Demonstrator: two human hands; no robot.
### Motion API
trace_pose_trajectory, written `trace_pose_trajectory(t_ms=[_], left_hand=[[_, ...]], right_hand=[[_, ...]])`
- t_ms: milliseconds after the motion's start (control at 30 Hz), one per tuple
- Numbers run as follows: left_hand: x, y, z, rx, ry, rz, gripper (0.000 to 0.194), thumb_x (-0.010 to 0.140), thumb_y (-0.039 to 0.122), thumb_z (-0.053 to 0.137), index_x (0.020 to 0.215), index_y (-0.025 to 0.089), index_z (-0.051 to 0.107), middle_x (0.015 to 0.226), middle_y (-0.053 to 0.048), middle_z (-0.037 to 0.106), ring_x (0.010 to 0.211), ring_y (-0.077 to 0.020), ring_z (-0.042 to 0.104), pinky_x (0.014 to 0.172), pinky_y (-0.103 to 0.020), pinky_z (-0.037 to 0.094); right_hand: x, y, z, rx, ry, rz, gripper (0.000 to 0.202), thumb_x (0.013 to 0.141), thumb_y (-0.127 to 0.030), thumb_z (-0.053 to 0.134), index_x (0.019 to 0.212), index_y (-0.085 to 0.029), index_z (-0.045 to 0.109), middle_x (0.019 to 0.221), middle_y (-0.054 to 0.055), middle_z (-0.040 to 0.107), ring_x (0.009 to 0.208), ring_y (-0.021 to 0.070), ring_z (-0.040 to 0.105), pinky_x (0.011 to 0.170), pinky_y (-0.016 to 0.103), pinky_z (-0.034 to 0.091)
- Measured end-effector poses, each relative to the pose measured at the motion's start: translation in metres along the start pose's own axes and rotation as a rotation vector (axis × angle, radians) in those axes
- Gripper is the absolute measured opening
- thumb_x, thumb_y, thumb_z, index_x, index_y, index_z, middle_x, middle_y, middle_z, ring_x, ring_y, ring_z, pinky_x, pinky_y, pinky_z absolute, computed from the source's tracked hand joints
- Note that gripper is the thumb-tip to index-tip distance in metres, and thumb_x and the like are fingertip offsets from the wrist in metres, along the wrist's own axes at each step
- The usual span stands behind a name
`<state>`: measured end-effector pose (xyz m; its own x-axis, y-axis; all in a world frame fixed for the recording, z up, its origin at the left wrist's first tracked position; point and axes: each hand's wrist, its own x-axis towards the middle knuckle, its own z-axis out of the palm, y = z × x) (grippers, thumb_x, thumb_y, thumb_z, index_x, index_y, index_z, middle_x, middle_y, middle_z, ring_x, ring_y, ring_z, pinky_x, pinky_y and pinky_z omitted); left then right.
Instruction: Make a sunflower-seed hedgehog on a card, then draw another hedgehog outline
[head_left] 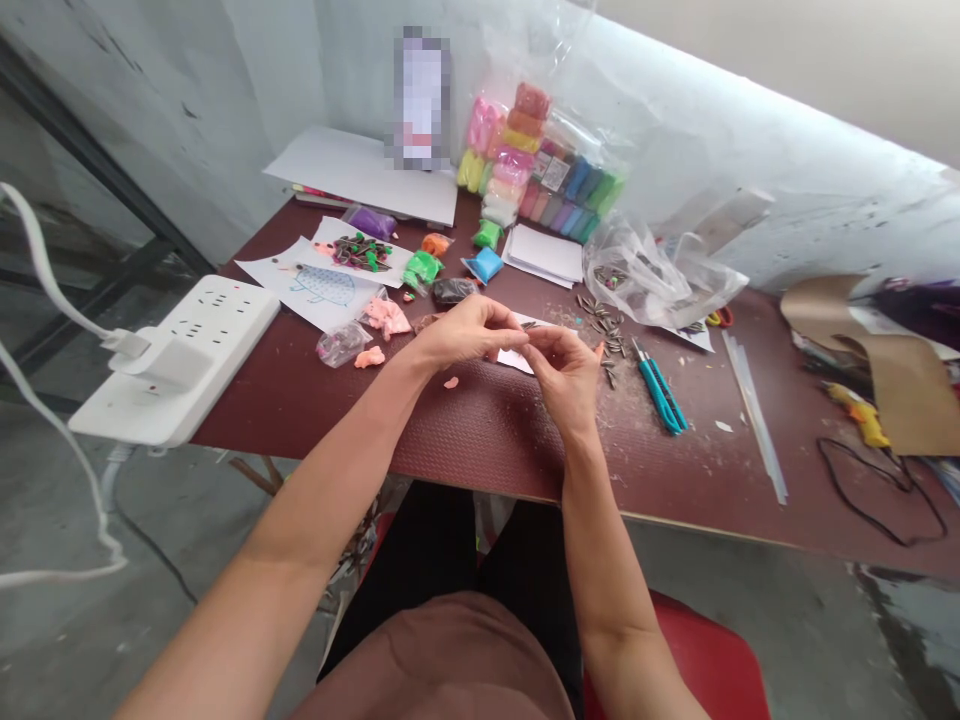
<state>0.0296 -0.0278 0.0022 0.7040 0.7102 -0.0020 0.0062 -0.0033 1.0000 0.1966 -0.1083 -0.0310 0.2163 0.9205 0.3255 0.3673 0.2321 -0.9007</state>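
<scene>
Seeds [609,330] lie scattered across a dark red bench [465,430], just beside a person's right hand [562,375] at 2 o'clock. The left hand [469,330] and right hand meet at the fingertips over a white card [516,361], thumbs and fingers bent narrow; whether either is closed on something cannot be told. Lumps of pink clay [386,318] sit between 9 and 10 o'clock, near a drawing [322,290] in blue; at 10 o'clock is a pile [360,252] of more seeds, dotted green. Bagged clay [577,190] in many colors stands by the wall [345,70] at 12 o'clock. Near 4 o'clock rests a teal tool [661,395], with clear sticks [756,420] farther out. At 9 o'clock, a white power strip [214,325] flanks the bench.
</scene>
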Motion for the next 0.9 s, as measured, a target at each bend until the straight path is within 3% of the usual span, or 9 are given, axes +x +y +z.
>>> trace_pose_trajectory(t_ms=[133, 333, 533, 900], left_hand=[[0.0007, -0.0038, 0.0003, -0.092, -0.009, 0.010, 0.019, 0.081, 0.027, 0.079, 0.075, 0.011, 0.072, 0.061, 0.002, 0.059, 0.053, -0.0061, 0.048, 0.051, -0.019, 0.037], [0.0012, -0.0067, 0.0040, -0.228, -0.043, 0.021, 0.022, 0.078, 0.030, 0.085, 0.077, 0.011, 0.073, 0.062, 0.000, 0.060, 0.054, -0.0058, 0.049, 0.050, -0.019, 0.035], [0.0006, -0.0067, 0.0012, -0.174, -0.029, -0.019, 0.021, 0.081, 0.031, 0.081, 0.074, 0.012, 0.074, 0.056, 0.000, 0.061, 0.051, -0.0066, 0.050, 0.050, -0.018, 0.036], [-0.0022, -0.0008, 0.0033, -0.095, -0.051, -0.021, 0.014, 0.082, 0.022, 0.076, 0.072, 0.012, 0.074, 0.056, 0.000, 0.062, 0.051, -0.0066, 0.053, 0.050, -0.017, 0.038]], right_hand=[[0.0012, -0.0020, -0.0029, -0.049, 0.043, -0.028, 0.010, 0.088, -0.034, 0.078, 0.088, -0.024, 0.077, 0.087, 0.001, 0.074, 0.068, 0.0126, 0.058, 0.069, 0.030, 0.050], [0.0029, -0.0047, -0.0044, 0.098, 0.073, -0.078, 0.016, 0.084, -0.040, 0.082, 0.087, -0.025, 0.078, 0.086, 0.001, 0.073, 0.073, 0.0142, 0.057, 0.070, 0.031, 0.049], [0.0030, -0.0061, -0.0039, 0.048, 0.053, -0.021, 0.023, 0.086, -0.048, 0.079, 0.085, -0.025, 0.077, 0.083, 0.001, 0.072, 0.075, 0.0159, 0.060, 0.068, 0.031, 0.050], [0.0031, -0.0043, -0.0060, 0.059, 0.043, 0.012, 0.019, 0.084, -0.043, 0.080, 0.086, -0.024, 0.079, 0.084, 0.001, 0.075, 0.069, 0.0135, 0.058, 0.066, 0.030, 0.049]])
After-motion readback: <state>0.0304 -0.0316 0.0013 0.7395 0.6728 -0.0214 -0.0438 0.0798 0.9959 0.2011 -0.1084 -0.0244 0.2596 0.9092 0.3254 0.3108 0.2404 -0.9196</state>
